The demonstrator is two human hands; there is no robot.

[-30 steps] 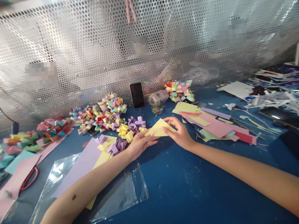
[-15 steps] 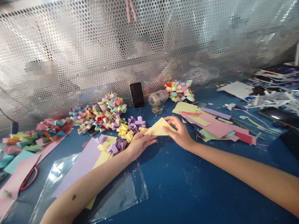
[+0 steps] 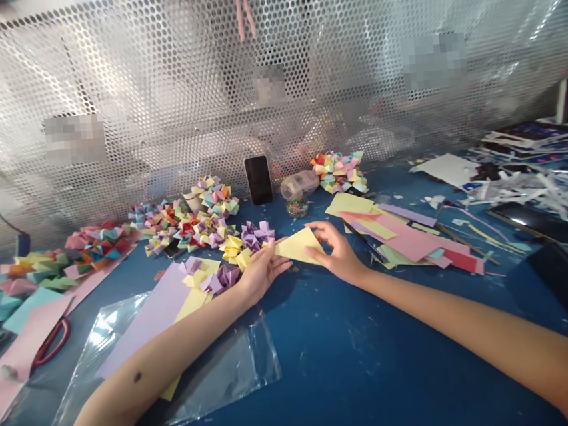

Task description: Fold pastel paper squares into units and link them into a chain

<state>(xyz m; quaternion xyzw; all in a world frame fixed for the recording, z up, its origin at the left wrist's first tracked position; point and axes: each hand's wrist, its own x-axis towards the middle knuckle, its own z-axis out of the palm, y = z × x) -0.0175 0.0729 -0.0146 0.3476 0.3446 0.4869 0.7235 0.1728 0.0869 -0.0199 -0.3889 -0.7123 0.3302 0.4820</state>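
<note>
A small piece of yellow paper is held between my two hands above the blue table. My left hand pinches its left end with thumb and fingers. At the right end, my right hand grips it, thumb in front and fingers behind the edge. Just left of my left hand sit purple folded paper pieces and yellow folded paper pieces. Beneath my left forearm lie a purple paper sheet and a clear plastic bag.
An upright phone stands at the back beside a clear plastic jar. Colourful folded-paper clusters line the metal mesh wall. Loose coloured paper lies right of my hands. Red-handled scissors lie left; a dark phone lies right.
The yellow paper has turned slightly between my hands, its right end tipping lower. My left fingers have shifted a little up along its left end. The whole view has drifted slightly.
</note>
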